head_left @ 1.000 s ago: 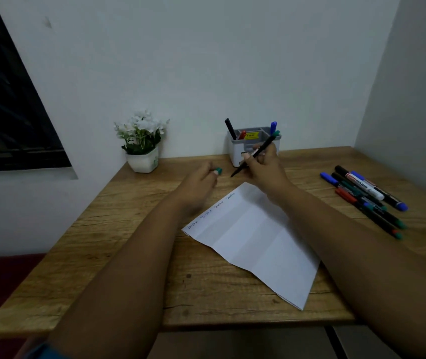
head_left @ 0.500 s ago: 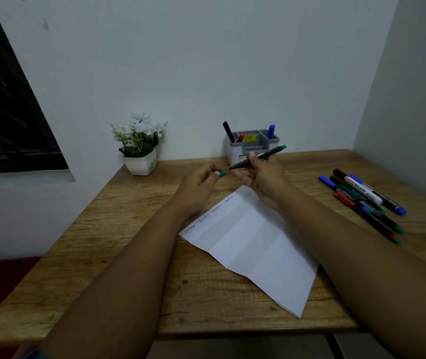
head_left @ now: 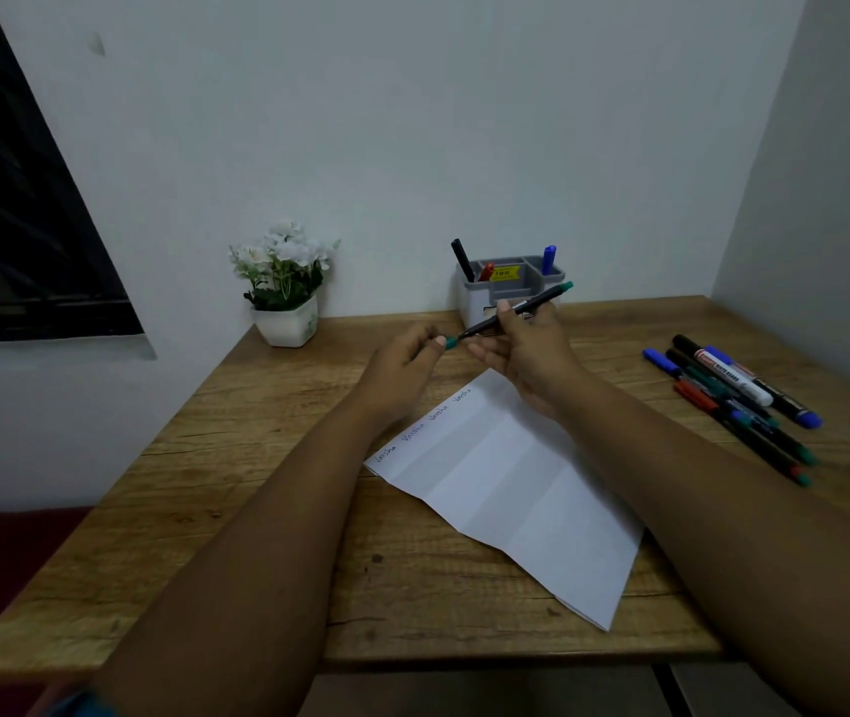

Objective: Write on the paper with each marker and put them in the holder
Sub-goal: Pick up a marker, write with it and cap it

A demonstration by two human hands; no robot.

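Wooden desk [head_left: 268, 458]: 1 paper [head_left: 511, 489], 3 markers in holder [head_left: 508, 292].

A black marker [head_left: 516, 310] with a green end and a green cap [head_left: 450, 342] are seen. White paper [head_left: 505, 489] lies on a wood-grain table [head_left: 257, 458]; the far holder [head_left: 495, 295] is grey.

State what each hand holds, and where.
Right hand grips the green marker mid-barrel; left hand pinches its green cap at the tip.

My feed is dim and flat, with soft shadows. Wide-angle bending warps the edges. Writing beneath the hands [head_left: 464, 359] stays faintly legible.
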